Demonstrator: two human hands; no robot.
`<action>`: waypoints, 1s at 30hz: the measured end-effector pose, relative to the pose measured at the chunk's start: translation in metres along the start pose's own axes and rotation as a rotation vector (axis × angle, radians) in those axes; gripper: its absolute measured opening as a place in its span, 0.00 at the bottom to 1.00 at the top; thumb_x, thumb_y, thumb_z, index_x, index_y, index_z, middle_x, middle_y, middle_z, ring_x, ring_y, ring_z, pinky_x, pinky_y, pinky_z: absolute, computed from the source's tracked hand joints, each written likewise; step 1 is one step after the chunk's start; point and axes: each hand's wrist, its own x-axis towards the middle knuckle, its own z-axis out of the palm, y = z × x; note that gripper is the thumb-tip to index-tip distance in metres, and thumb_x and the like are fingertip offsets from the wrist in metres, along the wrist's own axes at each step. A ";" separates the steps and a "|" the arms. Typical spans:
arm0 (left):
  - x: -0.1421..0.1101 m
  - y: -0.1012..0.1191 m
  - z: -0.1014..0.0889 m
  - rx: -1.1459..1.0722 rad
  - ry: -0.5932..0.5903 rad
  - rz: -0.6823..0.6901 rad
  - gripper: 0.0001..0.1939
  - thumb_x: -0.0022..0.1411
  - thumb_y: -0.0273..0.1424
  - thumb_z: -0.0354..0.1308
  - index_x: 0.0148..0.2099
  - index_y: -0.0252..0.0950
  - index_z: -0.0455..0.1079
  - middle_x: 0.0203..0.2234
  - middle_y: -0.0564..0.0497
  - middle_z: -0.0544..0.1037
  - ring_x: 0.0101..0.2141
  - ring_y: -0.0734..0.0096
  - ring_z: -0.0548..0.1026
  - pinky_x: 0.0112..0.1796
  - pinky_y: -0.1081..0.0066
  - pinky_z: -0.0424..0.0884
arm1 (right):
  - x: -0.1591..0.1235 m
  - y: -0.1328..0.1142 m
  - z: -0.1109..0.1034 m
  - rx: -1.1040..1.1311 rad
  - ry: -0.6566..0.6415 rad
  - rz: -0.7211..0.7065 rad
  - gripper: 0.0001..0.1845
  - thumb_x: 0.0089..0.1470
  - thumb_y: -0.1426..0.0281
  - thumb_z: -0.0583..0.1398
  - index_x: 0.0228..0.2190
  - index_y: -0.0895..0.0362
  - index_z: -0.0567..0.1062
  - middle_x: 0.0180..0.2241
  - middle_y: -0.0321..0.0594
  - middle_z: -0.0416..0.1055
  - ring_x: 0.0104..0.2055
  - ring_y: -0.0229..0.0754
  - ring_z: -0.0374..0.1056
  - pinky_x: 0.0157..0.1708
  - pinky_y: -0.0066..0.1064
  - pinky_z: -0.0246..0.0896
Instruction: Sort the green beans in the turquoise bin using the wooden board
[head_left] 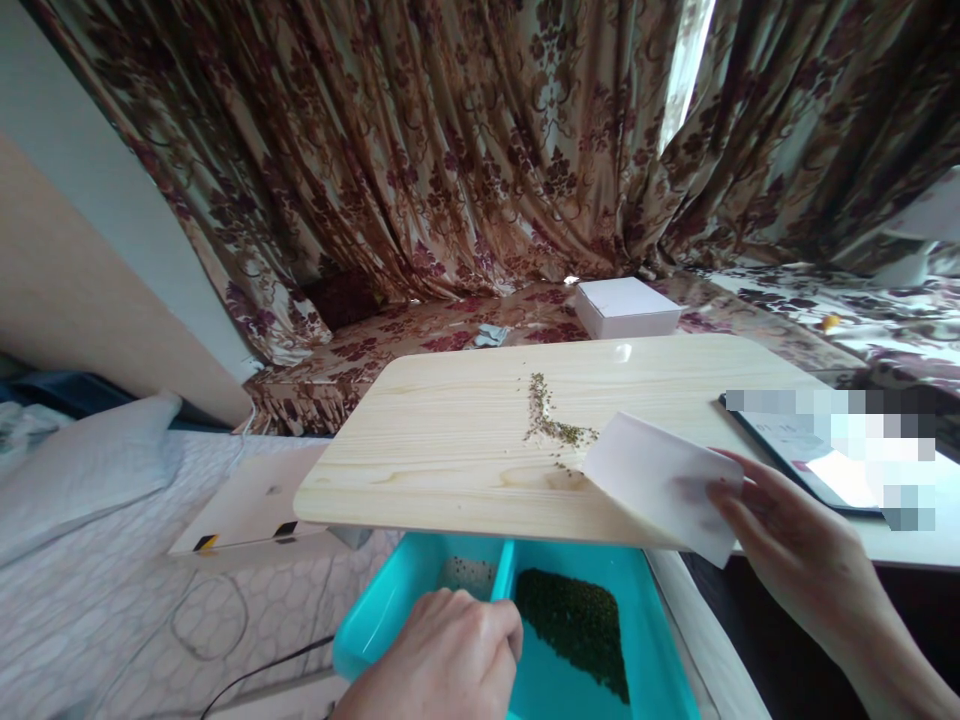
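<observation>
My right hand [780,540] pinches a sheet of white paper [652,475] by its right end, tilted low over the light wooden tabletop [420,440]. Beside the paper's left edge lies a loose trail of small green beans [555,428] mixed with pale grains. My left hand [450,650] is closed over the turquoise divided bin [367,620], by its divider; whatever the fingers hold is hidden. In the bin's right compartment is a heap of green beans [577,615]. White grains [469,573] with a few dark specks show in the left compartment.
A tablet [802,460] lies on the tabletop's right side. Behind the table are a white box [628,305] and a grey cloth [491,335] on a patterned surface, before patterned curtains [465,150]. A bed [97,560] with a cable is at left.
</observation>
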 end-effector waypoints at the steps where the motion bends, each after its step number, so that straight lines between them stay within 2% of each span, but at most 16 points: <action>1: 0.000 -0.001 0.001 -0.010 0.007 0.001 0.22 0.71 0.25 0.40 0.47 0.38 0.76 0.44 0.44 0.81 0.48 0.53 0.76 0.51 0.59 0.68 | -0.001 0.000 0.000 -0.002 -0.030 -0.003 0.25 0.49 0.57 0.68 0.49 0.51 0.79 0.37 0.44 0.85 0.39 0.51 0.83 0.39 0.35 0.81; 3: 0.000 -0.002 0.002 -0.033 0.020 0.001 0.21 0.71 0.26 0.40 0.47 0.39 0.76 0.43 0.44 0.81 0.47 0.53 0.76 0.50 0.59 0.69 | -0.001 -0.004 0.002 0.011 -0.032 -0.012 0.26 0.49 0.55 0.68 0.49 0.51 0.80 0.37 0.44 0.85 0.39 0.51 0.83 0.37 0.36 0.81; 7: 0.000 -0.005 0.005 -0.056 0.035 0.005 0.20 0.70 0.27 0.40 0.47 0.39 0.75 0.42 0.44 0.80 0.46 0.54 0.76 0.51 0.58 0.68 | 0.004 -0.020 0.011 0.028 0.055 -0.005 0.27 0.42 0.51 0.70 0.42 0.53 0.80 0.32 0.44 0.84 0.37 0.54 0.82 0.35 0.38 0.81; 11: 0.000 -0.006 0.005 -0.059 0.039 0.001 0.21 0.71 0.28 0.40 0.46 0.40 0.75 0.42 0.44 0.80 0.46 0.53 0.75 0.50 0.58 0.68 | 0.010 -0.028 0.017 0.038 0.042 0.041 0.24 0.38 0.53 0.69 0.38 0.52 0.80 0.30 0.45 0.84 0.36 0.55 0.82 0.34 0.39 0.81; 16: -0.001 -0.005 0.005 -0.077 0.054 -0.012 0.20 0.70 0.29 0.40 0.46 0.39 0.75 0.42 0.44 0.80 0.46 0.53 0.75 0.50 0.58 0.68 | 0.011 -0.018 0.017 0.079 0.025 0.070 0.23 0.40 0.56 0.70 0.39 0.51 0.81 0.32 0.44 0.85 0.36 0.52 0.82 0.35 0.36 0.79; 21: -0.001 -0.003 0.003 -0.092 0.050 -0.020 0.19 0.69 0.30 0.41 0.44 0.40 0.75 0.41 0.45 0.80 0.46 0.53 0.76 0.49 0.59 0.67 | 0.024 -0.003 0.023 0.127 0.084 0.009 0.25 0.42 0.53 0.69 0.42 0.52 0.82 0.30 0.42 0.84 0.34 0.50 0.81 0.32 0.36 0.78; 27: -0.002 -0.005 0.003 -0.089 0.061 -0.027 0.20 0.69 0.31 0.40 0.44 0.39 0.75 0.41 0.44 0.81 0.46 0.52 0.76 0.49 0.59 0.68 | 0.030 0.001 0.033 0.134 -0.043 0.006 0.27 0.43 0.52 0.70 0.42 0.53 0.82 0.29 0.42 0.83 0.34 0.50 0.81 0.34 0.38 0.79; 30: -0.001 -0.007 0.005 -0.098 0.063 -0.020 0.19 0.68 0.31 0.41 0.44 0.40 0.75 0.40 0.44 0.81 0.46 0.52 0.76 0.49 0.59 0.67 | 0.027 0.003 0.028 0.151 0.029 0.008 0.29 0.42 0.50 0.70 0.43 0.53 0.83 0.32 0.43 0.84 0.35 0.49 0.81 0.33 0.36 0.78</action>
